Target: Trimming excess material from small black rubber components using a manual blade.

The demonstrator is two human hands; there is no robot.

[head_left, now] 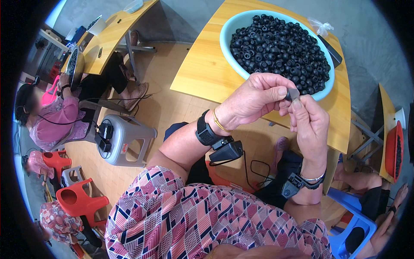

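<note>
Both my hands are raised together over the near edge of the light blue basin, fingertips almost touching. Between thumb and fingers, my left hand pinches a small black part, mostly covered by the fingertips. My right hand is closed on a small flat greyish piece that meets the black part; its exact kind is unclear. Heaped in the basin are many small round black parts with holes, looking like plastic or rubber.
The basin stands on a yellow wooden table. A dark long object and a clear plastic bag lie beside it. On my left are a grey stool, red stools and a person in pink; a blue chair is at right.
</note>
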